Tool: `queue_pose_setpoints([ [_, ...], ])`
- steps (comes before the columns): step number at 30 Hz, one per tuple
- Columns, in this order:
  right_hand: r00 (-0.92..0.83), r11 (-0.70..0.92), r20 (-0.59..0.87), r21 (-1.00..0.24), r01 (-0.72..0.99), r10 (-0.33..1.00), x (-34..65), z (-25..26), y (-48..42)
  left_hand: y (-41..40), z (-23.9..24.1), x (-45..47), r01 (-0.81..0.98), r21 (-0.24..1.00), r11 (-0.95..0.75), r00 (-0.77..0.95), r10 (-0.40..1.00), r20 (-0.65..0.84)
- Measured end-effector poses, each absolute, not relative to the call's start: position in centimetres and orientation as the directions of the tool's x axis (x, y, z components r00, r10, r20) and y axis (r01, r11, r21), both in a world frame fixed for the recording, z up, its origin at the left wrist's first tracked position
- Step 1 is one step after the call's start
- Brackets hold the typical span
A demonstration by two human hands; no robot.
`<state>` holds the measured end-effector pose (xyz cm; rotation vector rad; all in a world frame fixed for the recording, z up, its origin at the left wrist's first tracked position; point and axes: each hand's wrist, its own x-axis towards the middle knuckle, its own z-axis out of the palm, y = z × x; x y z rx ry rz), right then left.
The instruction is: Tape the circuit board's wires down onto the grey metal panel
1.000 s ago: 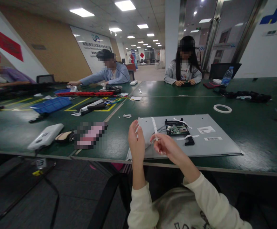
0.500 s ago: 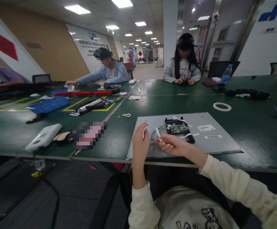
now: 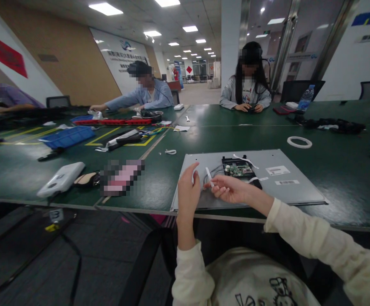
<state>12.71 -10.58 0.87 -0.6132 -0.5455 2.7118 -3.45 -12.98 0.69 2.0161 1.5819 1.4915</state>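
My right hand is pinched on a short white strip of tape just above the near left part of a grey metal panel lying flat on the green table. My left hand is raised beside it, fingers curled loosely and apart, its fingertips close to the strip. A small green circuit board sits in a black frame on the panel, with thin wires running from it toward my hands.
A white tape roll lies to the far right. A white device and a pink object sit to the left, with a blue tray beyond. Three other people sit at the far side and left.
My right hand lowered and moved right, and the strip it holds looks shorter. My left hand shifted slightly right toward the panel's edge.
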Motion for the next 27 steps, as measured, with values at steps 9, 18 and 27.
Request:
queue_pose_setpoints([
  [9,-0.87,-0.974,-0.45,-0.184,-0.13,0.201,13.7,1.6,-10.8,-12.2,-0.6,-2.2,0.675,0.606,-0.42,0.145,0.882,0.449],
  [18,-0.926,-0.985,-0.366,-0.171,-0.035,0.096,14.3,0.2,-10.0,-12.2,-0.2,-1.6,0.777,0.594,-0.209,0.06,0.964,0.26],
  [27,-0.982,-0.998,-0.188,-0.055,-0.017,0.027,15.2,-1.6,-10.2,-11.8,0.0,-1.1,0.897,0.418,-0.143,0.053,0.974,0.219],
])
